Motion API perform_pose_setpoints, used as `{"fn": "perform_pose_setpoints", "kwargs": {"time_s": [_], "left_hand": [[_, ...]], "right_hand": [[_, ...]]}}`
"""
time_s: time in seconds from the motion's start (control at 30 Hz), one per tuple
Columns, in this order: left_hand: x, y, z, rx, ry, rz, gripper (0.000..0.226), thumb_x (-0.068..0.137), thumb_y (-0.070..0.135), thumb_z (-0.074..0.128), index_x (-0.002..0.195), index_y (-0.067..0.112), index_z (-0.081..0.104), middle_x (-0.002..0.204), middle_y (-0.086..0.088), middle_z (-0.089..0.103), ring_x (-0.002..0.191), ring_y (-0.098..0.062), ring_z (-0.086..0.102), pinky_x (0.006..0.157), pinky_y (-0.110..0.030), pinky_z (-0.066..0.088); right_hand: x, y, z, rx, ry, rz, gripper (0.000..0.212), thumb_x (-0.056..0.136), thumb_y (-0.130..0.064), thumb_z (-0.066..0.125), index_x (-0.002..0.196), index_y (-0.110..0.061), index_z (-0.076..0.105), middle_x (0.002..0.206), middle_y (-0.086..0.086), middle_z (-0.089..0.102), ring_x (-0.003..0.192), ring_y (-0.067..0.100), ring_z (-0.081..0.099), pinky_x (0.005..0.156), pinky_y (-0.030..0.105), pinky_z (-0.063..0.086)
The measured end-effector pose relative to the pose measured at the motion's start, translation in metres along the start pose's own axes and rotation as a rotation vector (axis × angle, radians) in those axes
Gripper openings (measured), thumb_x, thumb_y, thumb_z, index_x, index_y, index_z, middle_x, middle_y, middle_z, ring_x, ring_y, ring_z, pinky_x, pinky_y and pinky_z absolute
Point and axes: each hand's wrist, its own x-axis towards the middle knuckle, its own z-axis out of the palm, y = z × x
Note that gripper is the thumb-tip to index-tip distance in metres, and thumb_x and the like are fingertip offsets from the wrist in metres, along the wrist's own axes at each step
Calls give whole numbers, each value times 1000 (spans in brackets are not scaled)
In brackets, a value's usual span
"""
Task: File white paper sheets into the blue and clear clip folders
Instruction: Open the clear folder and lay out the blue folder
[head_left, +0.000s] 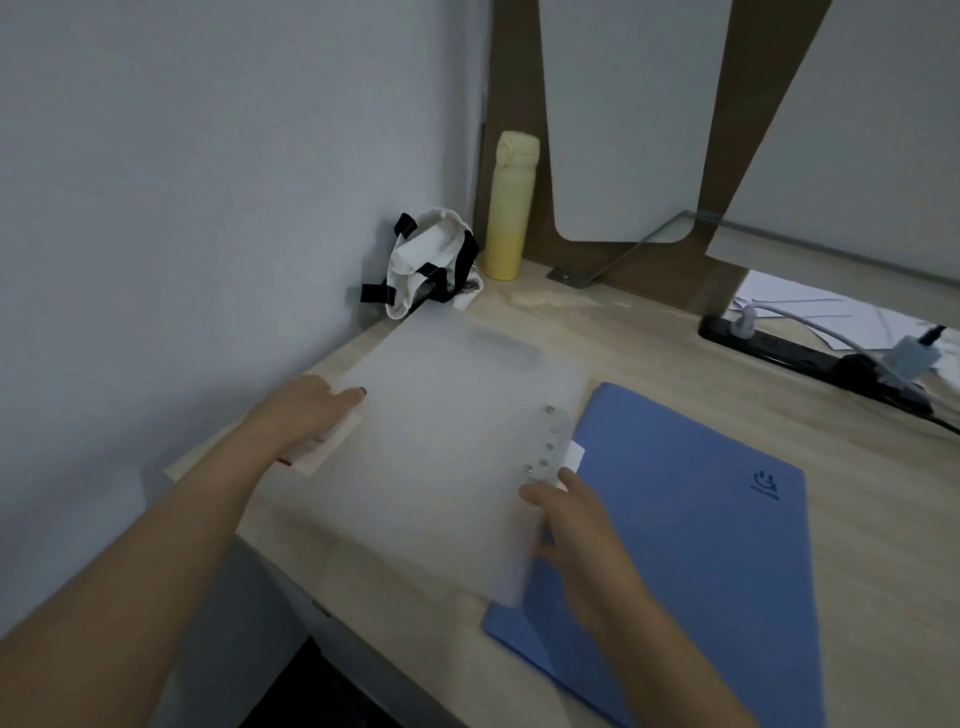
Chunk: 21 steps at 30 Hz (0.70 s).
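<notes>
We hold the clear folder (441, 457) between our hands. Our left hand (306, 410) pinches its left edge and our right hand (582, 525) grips its ringed right edge. The blue folder (701, 545) lies closed beneath our right hand.

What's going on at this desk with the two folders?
A person is handling the clear folder on the wooden desk. Their left hand holds its left edge, and their right hand grips its right edge near the metal rivets. The blue folder lies closed to the right, its near corner overlapped by the clear one. A yellow bottle and a cloth bag sit at the back.
</notes>
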Motion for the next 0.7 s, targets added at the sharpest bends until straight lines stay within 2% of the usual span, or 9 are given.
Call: {"fn": "perform_pose_setpoints", "kwargs": {"time_s": [0.03, 0.1, 0.17, 0.23, 0.3, 0.37, 0.47, 0.6, 0.7], "left_hand": [[-7, 4, -2, -58, -35, -3, 48, 92, 48, 45, 100, 2, 54, 92, -19, 59, 62, -23, 51, 59, -27, 38], [-23, 12, -3, -158, -92, -16, 42, 91, 50, 44, 80, 10, 48, 71, -6, 48, 56, -18, 44, 54, -25, 33], [-43, 20, 4, -208, -107, 4, 40, 91, 51, 45, 68, 19, 39, 68, 1, 44, 57, -13, 44, 54, -23, 35], [-65, 27, 17, -287, -89, 41, 35, 90, 50, 47, 70, 23, 39, 72, 2, 49, 61, -12, 50, 56, -23, 39], [-85, 35, 35, -365, -96, 60, 35, 88, 53, 47, 91, 18, 50, 77, 0, 56, 66, -14, 55, 59, -26, 43], [-102, 45, 57, -376, -107, 90, 46, 88, 55, 45, 113, 16, 51, 81, 1, 59, 70, -14, 58, 61, -27, 41], [-124, 71, 96, -376, -141, 178, 30, 89, 54, 44, 86, 24, 49, 79, -1, 60, 65, -11, 58, 54, -22, 39], [-150, 116, 158, -388, -258, 265, 29, 91, 50, 45, 91, 21, 51, 69, 0, 56, 55, -10, 56, 45, -15, 40], [-172, 143, 201, -391, -353, 292, 23, 92, 47, 43, 79, 29, 40, 70, -1, 53, 59, -11, 54, 51, -19, 40]], "right_hand": [[-2, -2, -3, 1, 21, -30, 27, 91, -4, 44, 109, -23, 50, 98, -3, 61, 84, 12, 58, 68, 23, 48], [-8, -7, -13, 14, 68, -91, 34, 92, -6, 46, 113, -33, 39, 96, -13, 55, 83, 7, 55, 68, 21, 46], [-16, -9, -27, -3, 101, -112, 48, 92, -11, 47, 135, -29, 35, 126, -6, 53, 108, 17, 55, 86, 30, 46], [-25, -5, -48, -28, 123, -122, 60, 92, -15, 47, 146, -27, 25, 145, -1, 39, 127, 19, 43, 97, 33, 39], [-35, 2, -72, -57, 154, -142, 61, 91, -17, 48, 146, -31, 26, 148, 0, 37, 132, 20, 39, 105, 39, 37], [-48, 10, -100, -75, 210, -140, 61, 90, -18, 50, 144, -35, 27, 147, 0, 39, 131, 21, 43, 107, 46, 37], [-70, 21, -147, -76, 334, -143, 59, 89, -15, 54, 141, -35, 35, 140, 4, 46, 125, 24, 48, 102, 43, 39], [-107, 39, -211, -68, 472, -120, 53, 89, -13, 54, 137, -32, 43, 132, 8, 52, 113, 25, 53, 88, 34, 38], [-131, 52, -251, -53, 570, -84, 51, 89, -16, 55, 136, -32, 43, 139, 9, 47, 123, 26, 48, 99, 39, 38]]}}
